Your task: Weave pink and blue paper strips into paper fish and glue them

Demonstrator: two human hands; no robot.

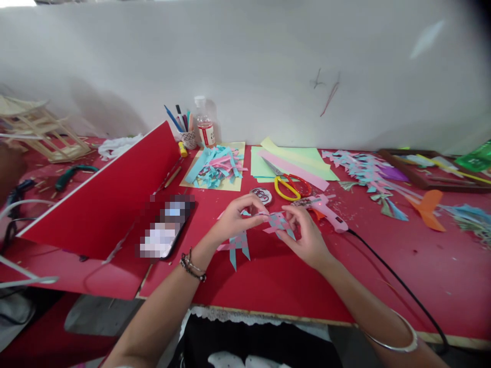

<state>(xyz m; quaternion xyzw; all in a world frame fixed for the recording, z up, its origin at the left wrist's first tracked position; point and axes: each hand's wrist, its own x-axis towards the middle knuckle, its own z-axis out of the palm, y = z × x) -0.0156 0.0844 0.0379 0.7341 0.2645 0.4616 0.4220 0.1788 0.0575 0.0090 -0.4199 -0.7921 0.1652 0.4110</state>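
Note:
Between my two hands, just above the red table, is a small woven piece of pink and blue paper strips (pixel 277 222). My left hand (pixel 245 213) pinches its left edge between thumb and fingers. From the other side, my right hand (pixel 303 230) grips it with thumb and fingertips. Below my left hand lies another woven paper piece (pixel 239 244) with pointed strip ends, partly covered by that hand. A pink glue gun (pixel 330 213) rests just beyond my right hand. Yellow-and-red-handled scissors (pixel 287 187) and a small round lid or dish (pixel 261 195) sit behind my hands.
Cut strips (pixel 217 166) are heaped on yellow paper; coloured sheets (pixel 299 158) lie beside them. A phone (pixel 169 225) and a standing red board (pixel 115 199) are to the left. The glue gun's black cord (pixel 399 281) crosses the right side. A bottle (pixel 204 122) stands behind.

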